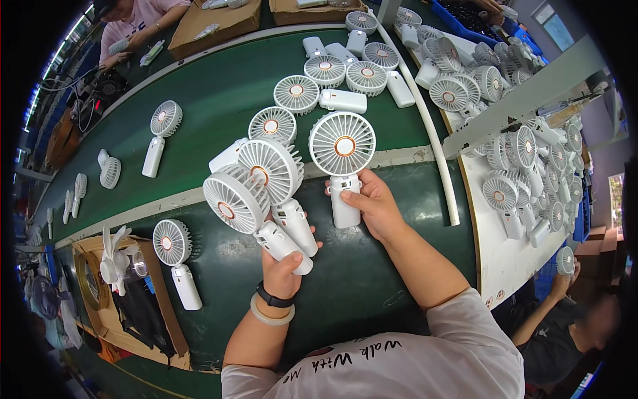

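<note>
My left hand point(282, 272) is closed round the handles of two white handheld fans, a front one point(236, 203) and one just behind it point(271, 171). Both lean to the left, their round grilles overlapping. In my right hand point(375, 206) is another handheld fan point(343, 144), held upright with its grille facing up and my thumb across the handle. Just beyond, more white fans point(297, 95) lie in a cluster on the green surface. A single fan point(174, 246) lies to the left of my left hand.
Several fans point(163, 123) lie spaced along the green belt point(212, 93). A white tube point(425, 120) and a white side table point(492, 266) heaped with fans stand on the right. Cardboard boxes point(176, 332) are at lower left and far back. Co-workers sit at upper left and lower right.
</note>
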Demonstrator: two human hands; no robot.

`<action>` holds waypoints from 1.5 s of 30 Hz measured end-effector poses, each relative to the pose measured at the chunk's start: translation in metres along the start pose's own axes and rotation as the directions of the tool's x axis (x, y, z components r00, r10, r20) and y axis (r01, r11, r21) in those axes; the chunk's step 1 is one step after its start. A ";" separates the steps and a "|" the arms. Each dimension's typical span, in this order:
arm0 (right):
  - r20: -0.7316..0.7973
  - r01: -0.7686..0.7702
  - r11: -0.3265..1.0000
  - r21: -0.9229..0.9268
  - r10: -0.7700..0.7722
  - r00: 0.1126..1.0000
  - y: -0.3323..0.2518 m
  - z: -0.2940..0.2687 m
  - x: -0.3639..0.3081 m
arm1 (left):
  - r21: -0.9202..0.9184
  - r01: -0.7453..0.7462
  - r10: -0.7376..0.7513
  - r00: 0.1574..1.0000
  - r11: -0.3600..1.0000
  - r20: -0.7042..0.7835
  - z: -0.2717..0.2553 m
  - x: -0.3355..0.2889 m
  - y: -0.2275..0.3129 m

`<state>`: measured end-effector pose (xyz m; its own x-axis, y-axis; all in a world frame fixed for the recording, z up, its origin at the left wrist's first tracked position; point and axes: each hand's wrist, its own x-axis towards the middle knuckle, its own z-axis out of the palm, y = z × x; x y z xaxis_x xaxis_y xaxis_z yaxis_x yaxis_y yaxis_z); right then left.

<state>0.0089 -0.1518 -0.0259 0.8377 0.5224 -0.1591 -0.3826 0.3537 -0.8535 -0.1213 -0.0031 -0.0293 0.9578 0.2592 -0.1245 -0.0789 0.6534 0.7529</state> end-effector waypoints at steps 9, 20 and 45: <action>0.019 -0.026 0.991 0.132 0.024 1.000 0.011 0.005 -0.003 | 0.012 0.058 -0.059 0.989 0.998 0.137 0.004 -0.002 -0.004; 0.393 0.146 0.930 -0.338 -0.001 0.919 0.017 0.031 -0.041 | 0.641 -0.441 0.124 0.870 0.628 0.477 -0.003 0.000 -0.012; 0.595 -0.465 0.731 0.500 0.100 0.798 0.004 0.010 -0.022 | 0.383 -0.329 0.232 0.932 0.863 0.279 -0.004 0.003 -0.011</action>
<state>-0.0151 -0.1538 -0.0206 0.3979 0.9137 0.0827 -0.8638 0.4035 -0.3016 -0.1184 -0.0071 -0.0405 0.9514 0.1947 0.2386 -0.2775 0.2062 0.9383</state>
